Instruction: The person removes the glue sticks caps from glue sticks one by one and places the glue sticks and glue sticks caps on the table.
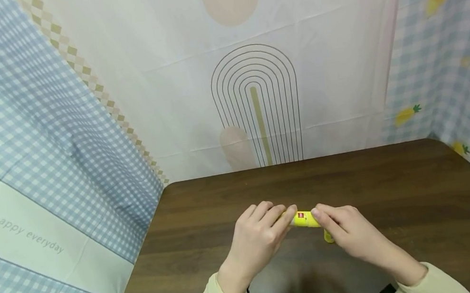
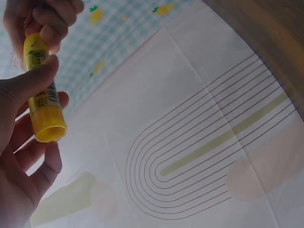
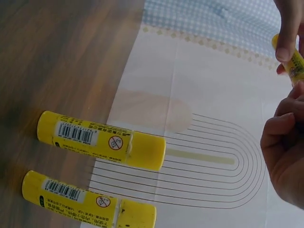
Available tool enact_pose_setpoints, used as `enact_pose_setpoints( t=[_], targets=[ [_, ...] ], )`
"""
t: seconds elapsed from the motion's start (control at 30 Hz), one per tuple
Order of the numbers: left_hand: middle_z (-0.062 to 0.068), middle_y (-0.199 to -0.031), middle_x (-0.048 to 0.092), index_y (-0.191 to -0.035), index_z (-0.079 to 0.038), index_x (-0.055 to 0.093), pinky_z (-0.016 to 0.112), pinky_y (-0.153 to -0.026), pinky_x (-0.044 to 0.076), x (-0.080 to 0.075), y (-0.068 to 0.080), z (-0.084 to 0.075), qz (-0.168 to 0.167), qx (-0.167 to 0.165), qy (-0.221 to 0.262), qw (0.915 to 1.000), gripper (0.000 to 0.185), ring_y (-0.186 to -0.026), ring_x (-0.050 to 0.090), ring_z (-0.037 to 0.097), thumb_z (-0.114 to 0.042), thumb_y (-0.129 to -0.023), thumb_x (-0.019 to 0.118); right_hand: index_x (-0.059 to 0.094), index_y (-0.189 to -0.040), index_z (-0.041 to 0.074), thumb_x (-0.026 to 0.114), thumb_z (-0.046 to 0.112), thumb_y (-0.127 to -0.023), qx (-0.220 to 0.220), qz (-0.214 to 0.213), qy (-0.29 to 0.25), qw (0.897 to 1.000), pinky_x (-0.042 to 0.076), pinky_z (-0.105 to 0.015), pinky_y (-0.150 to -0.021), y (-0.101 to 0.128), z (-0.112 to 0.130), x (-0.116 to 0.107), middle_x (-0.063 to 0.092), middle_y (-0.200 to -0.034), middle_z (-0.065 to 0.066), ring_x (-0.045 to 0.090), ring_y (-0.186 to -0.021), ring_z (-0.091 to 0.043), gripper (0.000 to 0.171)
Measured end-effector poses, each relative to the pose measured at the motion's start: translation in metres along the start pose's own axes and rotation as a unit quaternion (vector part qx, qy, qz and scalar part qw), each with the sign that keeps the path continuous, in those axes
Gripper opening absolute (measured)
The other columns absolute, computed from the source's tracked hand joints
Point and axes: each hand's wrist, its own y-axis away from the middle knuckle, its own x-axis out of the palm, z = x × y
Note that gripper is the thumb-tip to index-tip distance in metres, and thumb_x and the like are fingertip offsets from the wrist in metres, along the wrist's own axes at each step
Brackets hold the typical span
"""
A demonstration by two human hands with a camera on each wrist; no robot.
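Both hands hold one yellow glue stick (image 1: 304,219) level above the dark wooden table (image 1: 394,187). My left hand (image 1: 261,232) grips its left end. In the left wrist view the thumb and fingers of the left hand (image 2: 19,123) wrap the glue stick (image 2: 43,102). My right hand (image 1: 347,230) pinches the other end, seen as the right hand (image 2: 42,16) at the stick's top. The right wrist view shows the right hand (image 3: 285,156) below the glue stick (image 3: 293,61), which the left hand (image 3: 287,28) pinches.
Two more capped yellow glue sticks (image 3: 102,140) (image 3: 88,199) lie side by side on the table under my right hand; only a yellow tip (image 1: 328,237) shows in the head view. Patterned cloth backdrops (image 1: 255,92) wall in the table on three sides.
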Motion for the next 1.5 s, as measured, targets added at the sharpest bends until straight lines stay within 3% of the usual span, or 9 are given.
enact_pose_setpoints(
  t=[0.1, 0.17, 0.3, 0.4, 0.57, 0.7, 0.97, 1.27, 1.5],
  targets=[
    [-0.007, -0.092, 0.071, -0.106, -0.017, 0.078, 0.021, -0.064, 0.044, 0.0, 0.002, 0.0, 0.009, -0.005, 0.001, 0.9999, 0.027, -0.082, 0.06, 0.013, -0.019, -0.08, 0.084, 0.055, -0.083, 0.029, 0.054, 0.009, -0.104, 0.02, 0.0, 0.021, 1.0, 0.038, -0.021, -0.045, 0.002, 0.001, 0.003, 0.044, -0.06, 0.019, 0.042, -0.049, 0.003, 0.029],
    [-0.008, -0.094, 0.071, -0.105, -0.019, 0.078, 0.022, -0.065, 0.044, 0.001, 0.003, -0.001, 0.025, -0.012, -0.003, 0.9996, 0.028, -0.083, 0.059, 0.012, -0.02, -0.078, 0.085, 0.059, -0.088, 0.028, 0.057, 0.009, -0.103, 0.008, -0.013, 0.052, 0.999, 0.039, -0.019, -0.048, 0.003, 0.001, 0.006, 0.045, -0.064, 0.019, 0.043, -0.053, 0.003, 0.024],
    [-0.01, -0.094, 0.07, -0.105, -0.02, 0.076, 0.022, -0.065, 0.043, 0.0, 0.005, -0.002, 0.047, -0.02, -0.012, 0.9986, 0.028, -0.082, 0.058, 0.011, -0.024, -0.078, 0.085, 0.068, -0.105, 0.021, 0.066, 0.007, -0.096, -0.053, -0.058, 0.098, 0.992, 0.042, -0.014, -0.055, 0.004, 0.0, 0.006, 0.057, -0.082, 0.018, 0.049, -0.063, 0.004, 0.017],
    [-0.01, -0.093, 0.069, -0.106, -0.021, 0.076, 0.021, -0.066, 0.043, -0.001, 0.006, -0.002, 0.049, -0.03, -0.002, 0.9983, 0.03, -0.082, 0.058, 0.01, -0.026, -0.078, 0.085, 0.069, -0.114, 0.018, 0.072, 0.019, -0.095, -0.106, -0.073, 0.096, 0.987, 0.043, -0.012, -0.061, 0.005, -0.002, 0.001, 0.065, -0.097, 0.013, 0.054, -0.074, 0.001, 0.02],
    [-0.01, -0.096, 0.07, -0.108, -0.021, 0.076, 0.021, -0.068, 0.046, -0.005, 0.006, -0.004, 0.076, -0.06, 0.058, 0.9936, 0.033, -0.084, 0.059, 0.009, -0.027, -0.078, 0.088, 0.068, -0.117, 0.011, 0.06, 0.045, -0.099, -0.2, -0.07, 0.134, 0.968, 0.047, -0.015, -0.075, 0.005, -0.005, -0.007, 0.068, -0.106, 0.007, 0.059, -0.086, -0.004, 0.04],
    [-0.01, -0.099, 0.071, -0.11, -0.02, 0.076, 0.021, -0.069, 0.047, -0.007, 0.006, -0.006, 0.108, -0.068, 0.1, 0.9868, 0.034, -0.087, 0.06, 0.008, -0.028, -0.079, 0.087, 0.07, -0.113, 0.007, 0.052, 0.042, -0.104, -0.25, -0.077, 0.168, 0.951, 0.049, -0.018, -0.083, 0.005, -0.006, -0.01, 0.069, -0.102, 0.004, 0.065, -0.088, -0.011, 0.04],
    [-0.01, -0.096, 0.07, -0.111, -0.02, 0.075, 0.02, -0.067, 0.045, -0.005, 0.01, -0.01, 0.122, -0.06, 0.106, 0.985, 0.032, -0.085, 0.061, 0.007, -0.032, -0.083, 0.084, 0.073, -0.107, 0.004, 0.054, 0.038, -0.104, -0.303, -0.08, 0.197, 0.929, 0.053, -0.027, -0.073, 0.003, -0.009, -0.013, 0.071, -0.096, 0.004, 0.067, -0.078, -0.009, 0.039],
    [-0.011, -0.094, 0.07, -0.109, -0.021, 0.075, 0.019, -0.064, 0.042, -0.002, 0.013, -0.012, 0.13, -0.033, 0.063, 0.989, 0.029, -0.083, 0.06, 0.007, -0.038, -0.086, 0.08, 0.073, -0.099, 0.007, 0.055, 0.042, -0.104, -0.299, -0.085, 0.204, 0.928, 0.051, -0.026, -0.066, 0.004, -0.013, -0.007, 0.07, -0.086, 0.006, 0.062, -0.068, -0.009, 0.04],
    [-0.011, -0.093, 0.07, -0.107, -0.021, 0.075, 0.019, -0.063, 0.041, -0.003, 0.014, -0.014, 0.111, -0.013, 0.045, 0.9927, 0.029, -0.08, 0.06, 0.007, -0.038, -0.084, 0.082, 0.071, -0.099, 0.012, 0.058, 0.044, -0.102, -0.274, -0.051, 0.187, 0.942, 0.044, -0.02, -0.065, 0.008, -0.015, -0.008, 0.064, -0.084, 0.014, 0.05, -0.065, -0.001, 0.035]
  ],
)
